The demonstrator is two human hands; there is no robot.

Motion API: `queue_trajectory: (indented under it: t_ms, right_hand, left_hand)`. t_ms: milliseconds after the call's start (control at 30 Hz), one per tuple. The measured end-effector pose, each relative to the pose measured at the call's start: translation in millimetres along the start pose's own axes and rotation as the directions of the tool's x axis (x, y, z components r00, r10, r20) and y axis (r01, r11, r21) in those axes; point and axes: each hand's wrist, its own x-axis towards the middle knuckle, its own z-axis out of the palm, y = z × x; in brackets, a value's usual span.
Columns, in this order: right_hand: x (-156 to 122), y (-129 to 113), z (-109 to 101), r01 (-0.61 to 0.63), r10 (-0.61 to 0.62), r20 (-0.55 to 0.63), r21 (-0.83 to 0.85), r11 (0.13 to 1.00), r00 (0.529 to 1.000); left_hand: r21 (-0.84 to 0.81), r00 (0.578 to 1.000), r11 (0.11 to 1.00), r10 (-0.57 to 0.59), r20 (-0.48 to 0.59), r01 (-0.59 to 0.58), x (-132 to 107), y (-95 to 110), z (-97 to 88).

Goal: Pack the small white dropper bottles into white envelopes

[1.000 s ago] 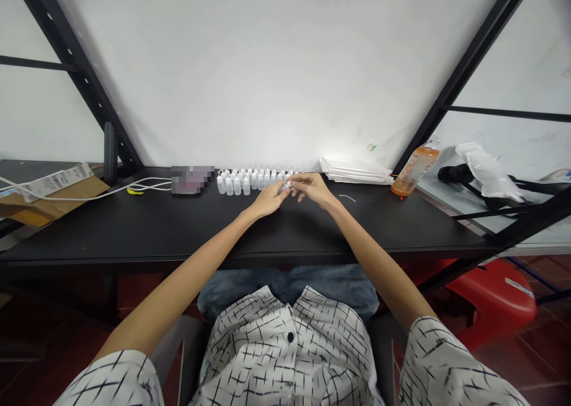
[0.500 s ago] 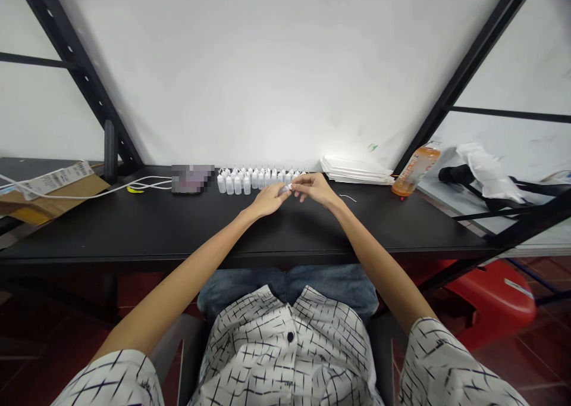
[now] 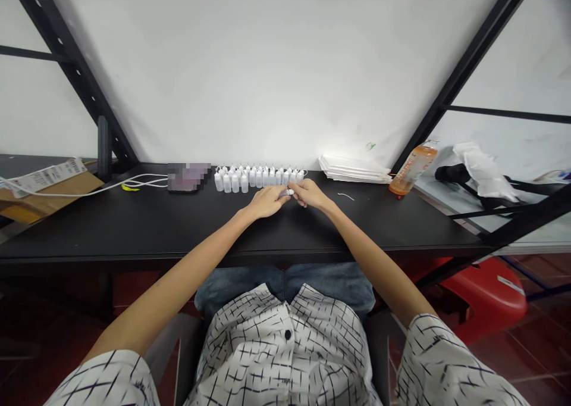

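Note:
Over the black table, my left hand point(image 3: 268, 202) is closed around a small translucent white squeeze bottle point(image 3: 284, 193), mostly covered by the fingers. The bottle lies tilted, its white cap end point(image 3: 291, 191) toward the right. My right hand point(image 3: 311, 193) is closed with thumb and fingers pinched at that cap, touching the left hand's fingertips or nearly so. Just behind both hands stand several rows of upright small white bottles point(image 3: 235, 184) with thin-tipped caps, partly hidden by the left hand.
A phone point(image 3: 185, 183) with white cables lies left of the bottles. White flat packets point(image 3: 354, 171) are stacked at the right, near an orange drink bottle point(image 3: 413, 169). A thin white strip point(image 3: 346, 196) rests on the black table point(image 3: 178, 227). A cardboard package point(image 3: 49, 191) sits far left.
My right hand has turned and its fingers have curled in closer around the cap. The left hand keeps its grip on the bottle. The view has shifted slightly.

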Motion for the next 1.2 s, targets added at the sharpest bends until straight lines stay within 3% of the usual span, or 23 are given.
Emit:
queue_trajectory:
  t_ms: [200,333,567,767,867,1033,1200]
  right_hand:
    - [0.3,-6.2,-5.6,-0.102,0.114,-0.059,0.179,0.979,0.992]
    - [-4.7,-13.8,-14.9,-0.036,0.031,0.019,0.287,0.957,0.999]
    - [-6.6,-11.3,-12.8,0.041,-0.05,0.041,0.211,0.977,0.998]
    - [3.4,-2.4,-6.1,-0.016,0.016,0.018,0.04,0.999,1.0]
    - [2.8,-3.8,-12.5,-0.005,0.008,-0.024,0.119,0.993,1.0]
    - [-6.9,-11.4,-20.3,0.068,-0.086,0.065,0.241,0.968,0.994]
    - [-7.5,-11.3,-13.4,0.017,-0.04,0.098,0.227,0.974,0.994]
  left_hand:
    - [-0.049,0.998,0.997,-0.065,-0.026,0.064,2.9,-1.2,-1.9]
    - [-0.093,0.995,0.992,-0.085,-0.05,0.08,4.8,-4.7,-2.0]
    - [-0.073,0.996,0.995,-0.07,-0.052,0.067,2.9,-3.9,-1.8]
    - [0.016,0.998,0.998,-0.055,0.011,0.054,2.0,-0.5,-3.2]
    - [-0.03,0.997,0.997,-0.074,-0.017,0.073,4.0,-2.0,-2.4]
    - [-0.055,0.997,0.997,-0.062,-0.033,0.06,5.7,-4.7,-1.9]
    - [-0.072,0.998,0.996,-0.059,-0.021,0.057,4.1,-4.6,-3.3]
